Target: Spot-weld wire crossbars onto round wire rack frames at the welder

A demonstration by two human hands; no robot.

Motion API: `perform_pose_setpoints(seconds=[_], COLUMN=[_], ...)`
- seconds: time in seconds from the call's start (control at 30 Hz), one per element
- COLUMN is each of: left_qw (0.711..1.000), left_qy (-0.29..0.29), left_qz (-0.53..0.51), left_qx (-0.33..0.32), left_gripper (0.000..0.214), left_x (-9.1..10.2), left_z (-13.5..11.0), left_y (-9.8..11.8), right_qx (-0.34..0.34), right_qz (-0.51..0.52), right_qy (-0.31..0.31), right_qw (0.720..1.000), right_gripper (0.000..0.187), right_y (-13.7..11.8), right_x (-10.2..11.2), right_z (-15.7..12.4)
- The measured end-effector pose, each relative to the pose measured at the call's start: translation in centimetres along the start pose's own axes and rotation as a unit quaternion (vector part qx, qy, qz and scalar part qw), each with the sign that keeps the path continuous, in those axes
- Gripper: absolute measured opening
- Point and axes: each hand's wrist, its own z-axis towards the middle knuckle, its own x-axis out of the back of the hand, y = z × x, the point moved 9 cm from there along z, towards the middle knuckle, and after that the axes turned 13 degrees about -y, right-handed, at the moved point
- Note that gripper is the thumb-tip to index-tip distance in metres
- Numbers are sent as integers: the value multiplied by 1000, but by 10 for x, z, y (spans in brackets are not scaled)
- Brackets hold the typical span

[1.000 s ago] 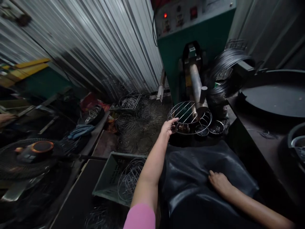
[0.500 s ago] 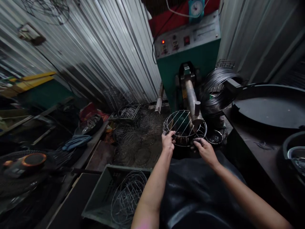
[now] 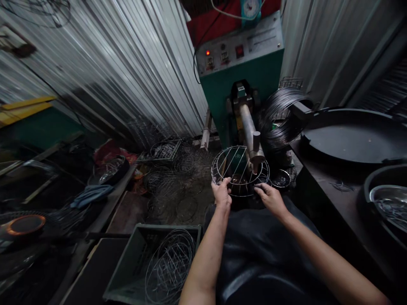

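Note:
My left hand (image 3: pixel 221 192) is closed on the near left rim of a round wire rack (image 3: pixel 239 184), thumb on top. Rings and straight cross wires make up the rack. My right hand (image 3: pixel 269 198) pinches at the near right side of the rack, fingertips at its rim. Whether a small separate piece sits in that pinch I cannot make out. Just over the right part of the rack is the tip of a metal machine arm (image 3: pixel 249 125), with a short upright cylinder (image 3: pixel 256 140) on it. The arm juts out from a green machine (image 3: pixel 210 93).
A red light (image 3: pixel 207 53) glows on the machine's panel. Right of it hangs a coil of wire (image 3: pixel 276 110), near a large black pan (image 3: pixel 349 133) and a tub (image 3: pixel 369 195). Lower left, a green crate (image 3: pixel 122 262) holds wire rings. Several wire pieces (image 3: pixel 165 178) cover the floor.
The view has shifted slightly, so the surroundings sit further left. The rack's near right side now lies a little lower under the arm tip. Both hands stay at its rim.

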Motion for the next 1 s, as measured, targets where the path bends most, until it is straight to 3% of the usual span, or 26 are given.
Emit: perform_pose_setpoints(seconds=[0.2,0.37,0.67,1.0], left_qw=[1000,1000,1000,1000], left_qy=[-14,-9,-7,0], left_qz=[0,-4,-3,-10], left_qx=[-7,2,-4,-13], left_gripper=[55,54,51,59], left_x=[-2,-3,-5,-10], left_z=[-1,-3,4,7], left_y=[2,1,0,4], right_qx=[9,29,-7,22], right_qz=[72,70,83,90], right_qy=[7,11,7,9], right_qw=[997,997,997,996], right_gripper=[32,31,29,32], right_y=[-6,-10,-1,-8], right_x=[-1,1,1,6], right_z=[0,-1,8,9])
